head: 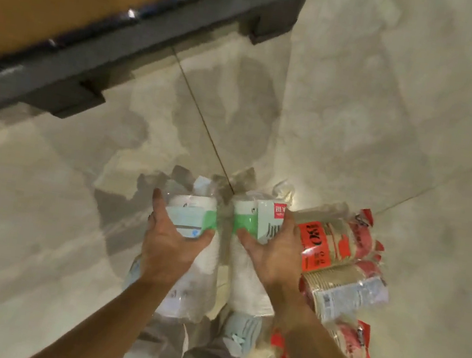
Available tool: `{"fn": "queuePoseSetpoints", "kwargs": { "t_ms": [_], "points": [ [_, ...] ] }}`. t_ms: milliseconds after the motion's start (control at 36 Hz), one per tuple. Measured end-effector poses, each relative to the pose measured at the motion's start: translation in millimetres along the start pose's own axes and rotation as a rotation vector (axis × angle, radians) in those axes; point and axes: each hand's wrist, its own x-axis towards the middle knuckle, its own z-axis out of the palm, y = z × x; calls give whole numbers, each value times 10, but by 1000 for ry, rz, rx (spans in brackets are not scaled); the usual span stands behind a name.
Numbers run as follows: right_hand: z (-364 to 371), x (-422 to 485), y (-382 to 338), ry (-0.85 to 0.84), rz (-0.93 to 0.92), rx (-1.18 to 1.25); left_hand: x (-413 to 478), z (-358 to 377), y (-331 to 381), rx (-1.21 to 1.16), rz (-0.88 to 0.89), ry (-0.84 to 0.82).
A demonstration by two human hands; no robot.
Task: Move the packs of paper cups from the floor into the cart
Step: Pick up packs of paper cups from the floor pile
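Two clear plastic packs of white paper cups with green and white labels are held above the floor in front of me. My left hand [169,247] grips the left pack [190,212] from above. My right hand [274,254] grips the right pack [256,218] the same way. To the right lie red and beige packs of paper cups [344,261] on the floor, with another red pack [355,344] lower down. A dark-framed structure with a brown wooden surface [74,44] runs across the upper left; it may be the cart.
The floor is pale glossy tile [390,109] with a dark grout line running away from me. Dark blocky feet [67,100] stick out under the frame at the upper left. My grey trousers and light shoes [240,331] show below the packs.
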Motion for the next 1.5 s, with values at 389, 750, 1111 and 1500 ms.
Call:
{"fn": "queuePoseSetpoints", "kwargs": {
  "t_ms": [389,750,1111,1500],
  "points": [
    [-2876,-2773,-2648,-13,-439,131,-2867,-3352,1940,-317,101,305],
    [-3359,-5602,-4398,-226,-1179,138,-5316,-5634,1765,-528,301,888],
    [-2217,-7996,-4753,-510,-1587,9,-6690,-6725,-37,-713,136,1312],
    [-377,-9983,-4724,-784,-1772,-77,-7525,-7602,-2098,-780,-94,1529]
  ]
}}
